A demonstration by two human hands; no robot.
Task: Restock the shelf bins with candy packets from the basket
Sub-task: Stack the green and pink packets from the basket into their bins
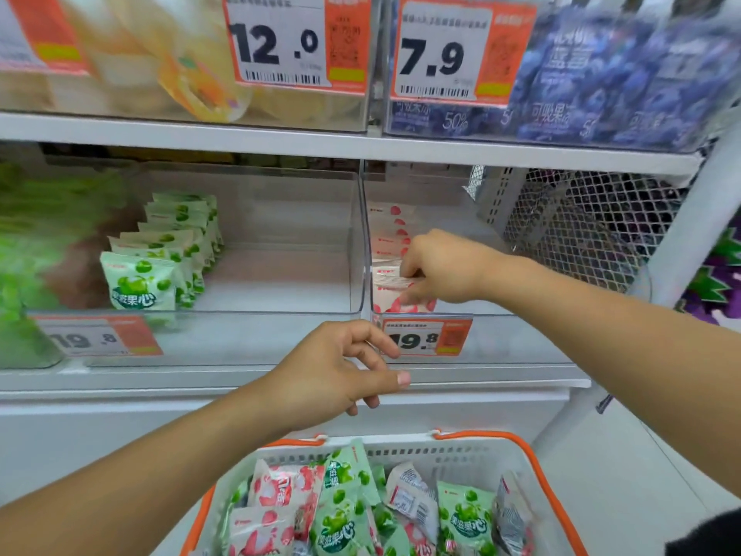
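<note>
Pink candy packets (391,280) stood in the right clear bin (501,315), where our right hand (439,266) pinched one to seat it in the row. Our left hand (341,371) hovered above the basket (473,449), fingers loosely curled, holding nothing.

R hand (437,268) on pink pkt (391,274), bin (501,335)

Setting: retail shop, snack aisle. White shelf (361,148) carries clear plastic bins (280,250) of packaged sweets. Printed price tags (276,42) with barcodes hang on the bin fronts above and below that shelf. Below it, an orange-handled shopping basket (473,451) holds candy packets (341,515).
</note>
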